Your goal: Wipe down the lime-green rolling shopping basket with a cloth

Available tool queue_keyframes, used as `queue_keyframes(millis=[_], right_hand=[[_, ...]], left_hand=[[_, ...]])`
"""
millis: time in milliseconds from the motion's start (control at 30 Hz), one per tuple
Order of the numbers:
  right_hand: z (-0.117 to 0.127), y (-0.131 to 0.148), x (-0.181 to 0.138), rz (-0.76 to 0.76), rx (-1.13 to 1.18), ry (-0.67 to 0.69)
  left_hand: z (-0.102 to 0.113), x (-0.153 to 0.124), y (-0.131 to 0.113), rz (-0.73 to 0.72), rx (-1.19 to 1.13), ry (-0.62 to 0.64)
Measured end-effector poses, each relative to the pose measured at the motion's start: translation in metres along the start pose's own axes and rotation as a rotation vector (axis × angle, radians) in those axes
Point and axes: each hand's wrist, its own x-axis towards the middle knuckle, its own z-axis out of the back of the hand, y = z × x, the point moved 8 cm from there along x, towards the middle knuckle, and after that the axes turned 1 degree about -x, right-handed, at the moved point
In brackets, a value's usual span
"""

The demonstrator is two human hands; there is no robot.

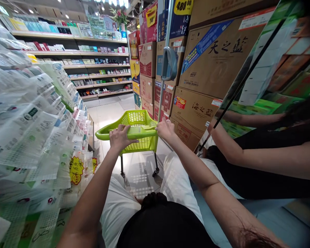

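A lime-green plastic shopping cart (140, 118) on dark legs with casters stands right in front of me, and I see no goods in the part of its basket that shows. My left hand (121, 138) is closed over the left part of the cart's push handle, its thumb stretched along the underside. At the handle's right end, my right hand (165, 130) is wrapped round the bar. A thin grey pole (161, 100) with a blue-grey loop grip (169, 63) rises just beyond the right hand; whether its foot touches the cart is hidden.
Plastic-wrapped packs (36, 113) hang close on the left, with a yellow price tag (76, 169). Stacked cardboard boxes (206, 58) line the right side, and beside them a mirror (263, 79) reflects me. Stocked shelves (100, 53) stand across the far end of the tiled aisle (107, 105).
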Motion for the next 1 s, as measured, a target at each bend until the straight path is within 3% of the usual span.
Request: queue_keyframes(millis=[200,267,400,533,733,800,900,1000], right_hand=[[-0.007,0.065,-0.021,0.047,0.079,-0.136],[-0.008,0.07,-0.032,0.061,0.143,-0.196],[-0.021,0.034,-0.044,0.011,0.289,-0.302],[-0.04,-0.002,-0.046,-0.106,0.461,-0.443],[-0.066,0.036,-0.057,-0.064,0.619,-0.566],[-0.069,0.036,-0.055,-0.096,0.642,-0.607],[-0.067,0.0,-0.036,-0.206,0.702,-0.663],[-0.063,-0.051,0.002,-0.223,0.783,-0.592]], left_hand=[[0.0,0.001,-0.01,-0.011,0.045,-0.008],[0.0,0.001,-0.007,-0.027,0.048,0.003],[-0.001,0.002,-0.001,-0.026,0.035,0.007],[0.0,0.0,-0.01,-0.018,0.042,-0.029],[-0.001,0.0,-0.022,-0.004,0.067,-0.058],[-0.001,0.002,-0.022,-0.011,0.076,-0.05],[-0.003,0.004,-0.025,-0.021,0.089,-0.023],[-0.002,0.005,-0.031,-0.029,0.105,-0.02]])
